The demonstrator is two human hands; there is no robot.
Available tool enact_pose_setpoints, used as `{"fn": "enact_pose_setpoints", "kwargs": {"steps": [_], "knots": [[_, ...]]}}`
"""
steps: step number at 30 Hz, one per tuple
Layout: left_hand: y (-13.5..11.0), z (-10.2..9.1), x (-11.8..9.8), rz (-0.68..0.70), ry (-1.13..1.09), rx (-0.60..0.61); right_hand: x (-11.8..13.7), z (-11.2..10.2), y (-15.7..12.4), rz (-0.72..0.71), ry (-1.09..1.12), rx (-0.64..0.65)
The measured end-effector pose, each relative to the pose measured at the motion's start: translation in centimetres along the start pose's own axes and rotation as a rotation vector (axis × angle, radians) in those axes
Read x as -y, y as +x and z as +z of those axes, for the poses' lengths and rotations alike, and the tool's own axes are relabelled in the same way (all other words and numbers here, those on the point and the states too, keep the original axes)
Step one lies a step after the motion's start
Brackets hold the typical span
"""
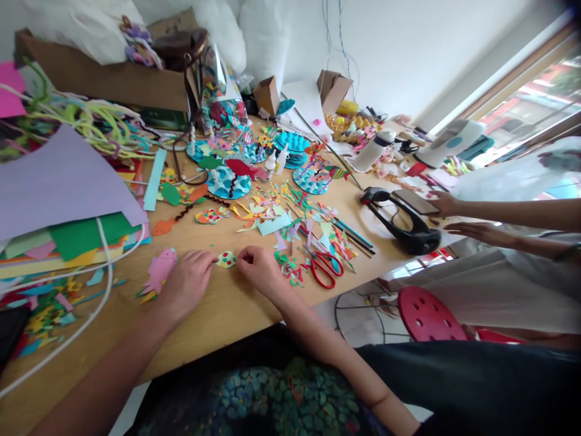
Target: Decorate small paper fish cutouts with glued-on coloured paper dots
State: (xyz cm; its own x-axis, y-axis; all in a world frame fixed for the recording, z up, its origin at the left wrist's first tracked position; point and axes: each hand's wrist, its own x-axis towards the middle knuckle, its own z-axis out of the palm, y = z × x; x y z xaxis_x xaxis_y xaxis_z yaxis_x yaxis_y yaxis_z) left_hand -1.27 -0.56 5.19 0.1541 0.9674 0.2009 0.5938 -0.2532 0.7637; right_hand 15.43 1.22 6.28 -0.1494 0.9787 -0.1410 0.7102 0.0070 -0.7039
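A small spotted paper cutout [226, 260], pale with red, yellow and green dots, lies low over the table between my two hands. My left hand [193, 277] has its fingers together, and their tips pinch the cutout's left end. Curled closed at the right end is my right hand [258, 266]; what its fingertips hold is hidden. Beside my left wrist lies a pink paper fish [162, 266] with yellow and green strips under it. Red-handled scissors [323, 270] rest on paper scraps to the right of my right hand.
Paper scraps [267, 209], blue decorated discs [229, 181] and glue bottles [270, 163] spread behind my hands. Coloured paper sheets [68, 188] and a white cable [108, 266] are at left. A black headset [402, 221] sits right, near another person's hands [447, 206]. A red stool [426, 315] stands below.
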Motion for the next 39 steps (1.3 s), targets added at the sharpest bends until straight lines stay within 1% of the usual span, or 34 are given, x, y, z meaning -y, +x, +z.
{"fn": "enact_pose_setpoints", "kwargs": {"steps": [6, 10, 15, 22, 32, 39], "knots": [[-0.3, 0.5, 1.0, 0.152, 0.273, 0.065, 0.1, 0.5, 0.4, 0.026, -0.081, -0.013], [-0.5, 0.6, 1.2, 0.207, 0.361, 0.061, 0.0, 0.5, 0.4, 0.030, -0.112, 0.006], [-0.7, 0.7, 1.2, 0.231, 0.383, 0.054, 0.1, 0.5, 0.6, 0.030, -0.157, 0.037], [-0.6, 1.0, 1.7, 0.229, 0.379, 0.048, 0.1, 0.6, 0.8, 0.042, -0.200, 0.054], [-0.7, 1.0, 1.6, 0.229, 0.394, 0.046, 0.1, 0.9, 1.0, 0.060, -0.289, 0.036], [-0.8, 1.0, 1.7, 0.238, 0.400, 0.045, 0.0, 1.0, 1.1, 0.039, -0.316, 0.026]]}}
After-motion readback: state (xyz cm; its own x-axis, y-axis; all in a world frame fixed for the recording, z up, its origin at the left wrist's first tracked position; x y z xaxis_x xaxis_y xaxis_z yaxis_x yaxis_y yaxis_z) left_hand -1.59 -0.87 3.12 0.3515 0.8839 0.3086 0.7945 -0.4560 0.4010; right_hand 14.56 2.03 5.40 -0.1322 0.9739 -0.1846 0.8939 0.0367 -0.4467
